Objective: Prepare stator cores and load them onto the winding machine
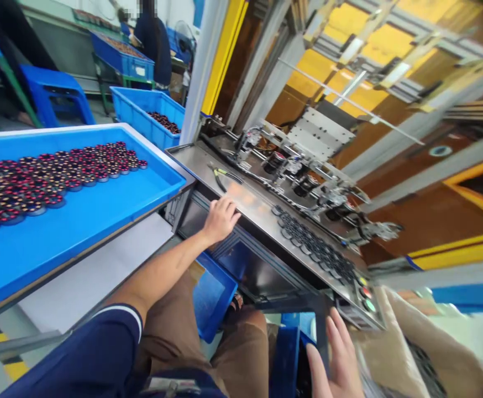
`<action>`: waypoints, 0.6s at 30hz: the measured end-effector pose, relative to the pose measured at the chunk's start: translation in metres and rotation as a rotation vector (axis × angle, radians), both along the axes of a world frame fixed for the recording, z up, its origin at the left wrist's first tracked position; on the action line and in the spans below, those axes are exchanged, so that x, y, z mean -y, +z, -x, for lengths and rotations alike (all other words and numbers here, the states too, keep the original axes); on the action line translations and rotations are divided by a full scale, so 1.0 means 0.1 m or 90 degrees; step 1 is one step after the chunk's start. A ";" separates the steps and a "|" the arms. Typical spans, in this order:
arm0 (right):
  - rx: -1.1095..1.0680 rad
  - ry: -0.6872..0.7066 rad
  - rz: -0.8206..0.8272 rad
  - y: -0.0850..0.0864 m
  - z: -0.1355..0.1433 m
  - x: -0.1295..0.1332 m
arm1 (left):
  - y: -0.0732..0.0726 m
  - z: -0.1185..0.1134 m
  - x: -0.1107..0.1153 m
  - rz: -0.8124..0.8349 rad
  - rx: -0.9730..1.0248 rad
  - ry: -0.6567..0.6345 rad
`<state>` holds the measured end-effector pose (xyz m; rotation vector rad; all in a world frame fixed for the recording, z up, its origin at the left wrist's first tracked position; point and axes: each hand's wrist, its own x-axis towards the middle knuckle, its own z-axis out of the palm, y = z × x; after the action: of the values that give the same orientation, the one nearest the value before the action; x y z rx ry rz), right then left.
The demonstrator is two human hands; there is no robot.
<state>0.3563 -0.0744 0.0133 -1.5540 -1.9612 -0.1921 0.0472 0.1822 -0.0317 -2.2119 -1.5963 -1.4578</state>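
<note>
My left hand point(221, 220) rests at the front edge of the metal workbench point(245, 198), fingers slightly bent and nothing visible in them. Just beyond it lie pliers point(218, 176) with yellow-green and black handles. Lower right, my right hand point(339, 359) hovers with thumb and fingers apart, holding nothing, beside a dark blue bin point(283, 354). Black ring-shaped parts point(316, 246) are laid out in rows along the right part of the bench.
A machine with clamps point(299, 177) stands behind the bench. Round wound parts point(59, 179) fill much of a blue tray point(113, 207) at left. Green and red buttons point(368, 304) sit at the bench's right end. A co-worker point(153, 44) is in the background.
</note>
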 end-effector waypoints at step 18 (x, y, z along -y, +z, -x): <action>0.123 0.302 0.003 0.20 2.34 -4.21 | 0.00 0.12 0.06 0.036 -0.120 -0.037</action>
<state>0.1220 0.3466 0.0335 -1.0608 -2.4200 -0.1408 0.0353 0.1760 -0.0318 -2.3642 -1.5435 -1.1893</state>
